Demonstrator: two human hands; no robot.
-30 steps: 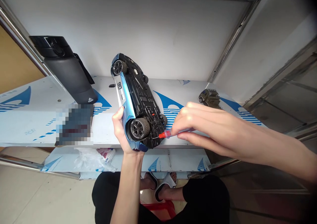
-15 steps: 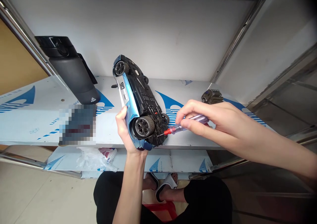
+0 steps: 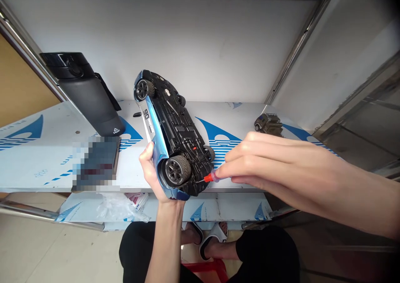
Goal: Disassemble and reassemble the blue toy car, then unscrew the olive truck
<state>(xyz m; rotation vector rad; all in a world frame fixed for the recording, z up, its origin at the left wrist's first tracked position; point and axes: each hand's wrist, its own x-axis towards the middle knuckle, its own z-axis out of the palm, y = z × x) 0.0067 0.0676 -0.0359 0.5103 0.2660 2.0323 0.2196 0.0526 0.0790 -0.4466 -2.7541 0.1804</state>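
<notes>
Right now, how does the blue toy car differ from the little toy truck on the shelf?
Pose: the blue toy car is in the left hand, tipped to show its underside; the toy truck sits on the shelf.
Size: the car looks much bigger than the truck.
Color: the car's body is blue and silvery white; the truck's is drab olive-brown.
Shared: both are wheeled toy vehicles.

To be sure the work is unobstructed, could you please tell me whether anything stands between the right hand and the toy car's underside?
Nothing visible except the screwdriver, which the right hand holds toward the underside of the toy car, while the left hand grips the car's blue body.
</notes>
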